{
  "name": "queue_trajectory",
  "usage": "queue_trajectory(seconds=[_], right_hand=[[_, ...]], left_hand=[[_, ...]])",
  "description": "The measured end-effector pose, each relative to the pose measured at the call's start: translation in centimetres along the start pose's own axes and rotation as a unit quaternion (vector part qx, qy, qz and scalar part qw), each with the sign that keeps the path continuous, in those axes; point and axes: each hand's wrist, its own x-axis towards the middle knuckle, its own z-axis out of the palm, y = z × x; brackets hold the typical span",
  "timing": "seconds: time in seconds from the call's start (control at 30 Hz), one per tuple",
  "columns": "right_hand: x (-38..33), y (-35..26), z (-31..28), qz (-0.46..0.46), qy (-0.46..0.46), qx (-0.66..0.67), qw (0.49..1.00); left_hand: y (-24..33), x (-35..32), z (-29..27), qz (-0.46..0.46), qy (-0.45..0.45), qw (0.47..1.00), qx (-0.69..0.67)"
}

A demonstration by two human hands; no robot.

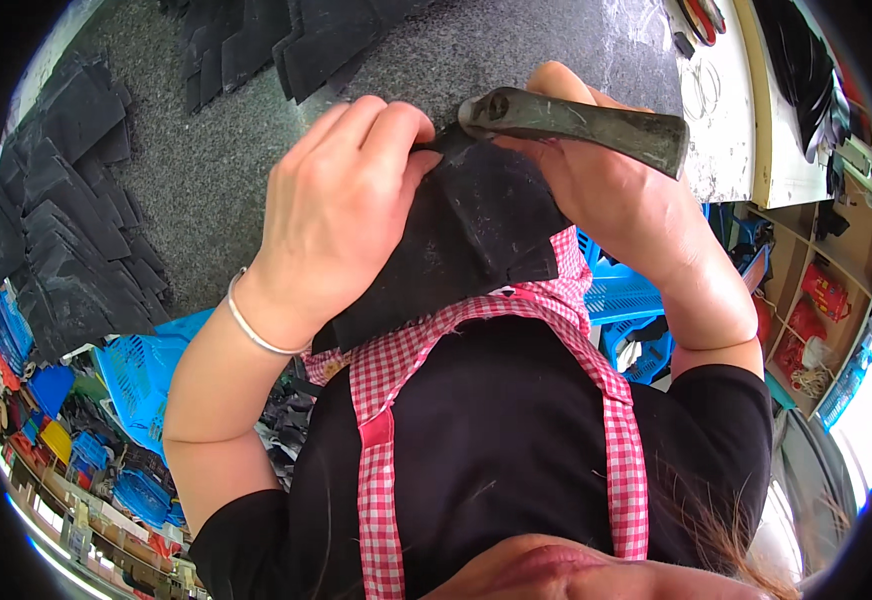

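A hammer [586,128] with a worn dark metal head is gripped in my right hand [621,200]; its handle is mostly hidden behind the fingers. The narrow end of the head is over a black sheet piece [501,215], close to my left fingertips; I cannot tell whether it touches. My left hand [341,205] pinches the edge of that black piece between thumb and fingers. More flat black material [396,275] lies beneath it, hanging over the table's near edge towards the pink checked apron [386,370].
Piles of cut black pieces lie on the grey speckled table [201,150], at the far side [286,45] and the left [61,215]. Blue plastic baskets stand below, left [141,375] and right [621,290]. A white cord [701,90] lies at the far right, near wooden shelves [806,225].
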Motion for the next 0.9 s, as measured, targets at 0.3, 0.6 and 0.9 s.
queue_trajectory(seconds=[0.3,0.6,0.9], right_hand=[[-0.1,-0.3,0.0,0.012,0.006,0.016,1.000],[0.8,-1.1,-0.6,0.021,-0.009,0.016,1.000],[1.0,-0.9,0.9,-0.035,-0.011,0.011,0.999]], left_hand=[[-1.5,-1.3,0.6,0.016,0.075,0.994,-0.084],[-1.5,-1.4,0.0,0.085,0.045,0.994,0.045],[-1.8,-1.6,-0.9,0.052,0.033,0.998,-0.012]])
